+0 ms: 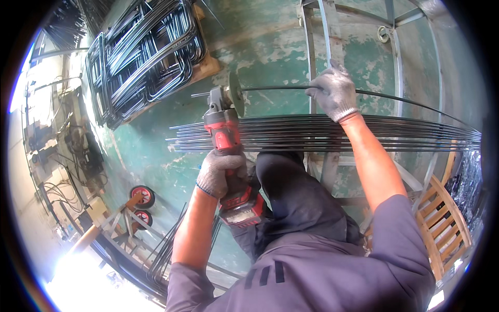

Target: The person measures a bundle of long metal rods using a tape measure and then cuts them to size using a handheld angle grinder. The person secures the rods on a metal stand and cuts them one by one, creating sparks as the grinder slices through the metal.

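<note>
1. Left hand in grey knit glove (215,170): fingers curled round the body of a red-and-black cordless angle grinder (224,136), battery end toward the person, head pointing away.
2. Right hand in grey knit glove (333,93): fingers closed on a long, thin, dark metal rod (278,88).
3. Rod position: runs crosswise beyond the bundle, passes the grinder's thin round disc (237,93), short end showing left of the grinder head. Disc-to-rod contact: can't tell.
4. Bundle of straight dark metal rods (291,130): side by side, between rod and person, left ends uneven. Grinder body crosses over it near those ends.
5. Grey metal frame (311,49): under the rods.
6. Upper left: stacked bent dark metal tubes (148,57) on a wooden pallet (209,66).
7. Lower right: slatted wooden chair (441,223).
</note>
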The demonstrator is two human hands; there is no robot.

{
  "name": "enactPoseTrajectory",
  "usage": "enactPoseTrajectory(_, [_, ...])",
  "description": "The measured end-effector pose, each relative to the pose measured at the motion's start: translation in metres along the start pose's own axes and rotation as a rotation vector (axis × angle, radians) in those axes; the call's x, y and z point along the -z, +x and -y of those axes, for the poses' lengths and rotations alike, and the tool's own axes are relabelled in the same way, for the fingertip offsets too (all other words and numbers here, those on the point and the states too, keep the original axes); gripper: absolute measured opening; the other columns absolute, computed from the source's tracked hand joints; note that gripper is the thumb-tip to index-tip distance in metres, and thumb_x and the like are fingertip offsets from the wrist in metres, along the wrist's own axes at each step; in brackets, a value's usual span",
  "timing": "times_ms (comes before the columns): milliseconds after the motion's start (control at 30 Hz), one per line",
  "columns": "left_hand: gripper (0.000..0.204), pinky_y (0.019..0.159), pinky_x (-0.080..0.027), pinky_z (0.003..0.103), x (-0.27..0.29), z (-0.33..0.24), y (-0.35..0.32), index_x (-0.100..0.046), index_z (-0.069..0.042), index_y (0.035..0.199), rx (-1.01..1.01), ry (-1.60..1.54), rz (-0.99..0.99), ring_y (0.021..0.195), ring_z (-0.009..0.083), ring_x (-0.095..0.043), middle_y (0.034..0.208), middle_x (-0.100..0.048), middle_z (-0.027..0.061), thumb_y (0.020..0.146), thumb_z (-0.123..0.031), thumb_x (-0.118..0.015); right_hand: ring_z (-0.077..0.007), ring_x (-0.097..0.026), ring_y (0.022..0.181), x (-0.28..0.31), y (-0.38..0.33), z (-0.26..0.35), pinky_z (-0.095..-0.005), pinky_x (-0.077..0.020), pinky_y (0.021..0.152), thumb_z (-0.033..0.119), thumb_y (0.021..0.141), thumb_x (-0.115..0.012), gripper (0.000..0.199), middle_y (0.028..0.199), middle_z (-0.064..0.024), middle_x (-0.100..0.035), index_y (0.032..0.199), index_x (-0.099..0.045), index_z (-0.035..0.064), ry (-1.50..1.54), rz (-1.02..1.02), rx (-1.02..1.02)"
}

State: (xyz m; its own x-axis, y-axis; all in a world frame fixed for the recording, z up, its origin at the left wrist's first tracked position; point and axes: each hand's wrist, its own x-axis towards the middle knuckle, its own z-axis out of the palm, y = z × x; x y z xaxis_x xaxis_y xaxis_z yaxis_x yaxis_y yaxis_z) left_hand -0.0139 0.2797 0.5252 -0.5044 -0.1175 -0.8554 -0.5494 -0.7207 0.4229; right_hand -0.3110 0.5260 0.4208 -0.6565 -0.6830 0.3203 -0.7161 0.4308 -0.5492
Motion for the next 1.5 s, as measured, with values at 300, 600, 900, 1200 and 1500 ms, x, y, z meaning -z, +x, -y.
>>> enactPoseTrajectory(300, [0.053, 0.072, -0.061, 0.043, -0.008, -0.003, -0.053, -0.061, 0.0, 0.131, -0.186, -0.006, -0.055, 0.074, 0.0241, -0.067, 0.093, -0.069, 0.012, 0.081, -0.003, -0.075, -0.0284, -0.074, 0.091, -0.001, -0.004, -0.002, -0.0533, -0.0487, 0.125, 0.032, 0.08, -0.095, 0.021, 0.08, -0.0043, -0.075, 0.085, -0.082, 0.0158, -0.063, 0.059, 0.031])
enactPoseTrajectory(600, [0.052, 0.074, -0.061, 0.044, 0.006, 0.027, -0.09, -0.061, -0.001, 0.132, -0.305, -0.12, -0.142, 0.077, 0.0248, -0.069, 0.094, -0.068, 0.0114, 0.082, -0.003, -0.074, -0.0315, -0.07, 0.114, 0.004, 0.009, 0.022, -0.0482, -0.0505, 0.113, 0.037, 0.088, -0.09, 0.027, 0.104, -0.0087, -0.08, 0.104, -0.084, 0.0163, -0.239, 0.266, -0.076])
enactPoseTrajectory(900, [0.045, 0.072, -0.061, 0.048, 0.007, 0.054, -0.118, -0.06, -0.003, 0.129, -0.358, -0.271, -0.191, 0.08, 0.0247, -0.069, 0.097, -0.067, 0.0096, 0.086, -0.003, -0.073, -0.0354, -0.071, 0.122, 0.008, -0.01, 0.059, -0.0504, -0.0533, 0.111, 0.024, 0.088, -0.091, 0.031, 0.115, -0.011, -0.08, 0.116, -0.082, 0.0128, -0.101, -0.02, -0.035])
enactPoseTrajectory(1200, [0.044, 0.075, -0.059, 0.044, -0.04, 0.044, -0.133, -0.062, -0.003, 0.132, -0.472, -0.326, -0.231, 0.081, 0.0232, -0.069, 0.098, -0.068, 0.0085, 0.09, -0.006, -0.073, -0.035, -0.073, 0.11, 0.011, -0.029, 0.121, -0.0507, -0.0575, 0.099, 0.018, 0.09, -0.086, 0.031, 0.108, -0.0105, -0.077, 0.12, -0.08, 0.0125, 0.013, -0.023, 0.113])
enactPoseTrajectory(1500, [0.047, 0.074, -0.061, 0.042, -0.055, 0.063, -0.16, -0.062, 0.002, 0.135, -0.587, -0.137, -0.274, 0.079, 0.0232, -0.069, 0.098, -0.067, 0.0097, 0.089, -0.006, -0.071, -0.0355, -0.068, 0.128, 0.038, -0.059, 0.062, -0.0507, -0.0524, 0.114, 0.029, 0.091, -0.087, 0.037, 0.127, -0.0086, -0.078, 0.125, -0.08, 0.0165, -0.212, 0.139, -0.036])
